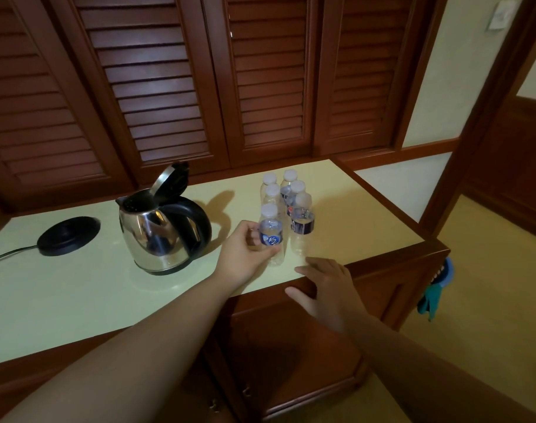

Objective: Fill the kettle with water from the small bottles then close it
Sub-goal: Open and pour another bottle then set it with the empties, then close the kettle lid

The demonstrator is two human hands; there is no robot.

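The kettle (162,230) is standing lid-open left of the nearest bottle (271,235). My left hand (245,254) is curling thumb and fingers around that bottle's lower half. My right hand (324,288) is hovering right of it, fingers loosely spread.

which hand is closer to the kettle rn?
Left. The left hand is just right of the kettle, gripping the nearest small bottle. The right hand is farther right, open at the countertop front edge.
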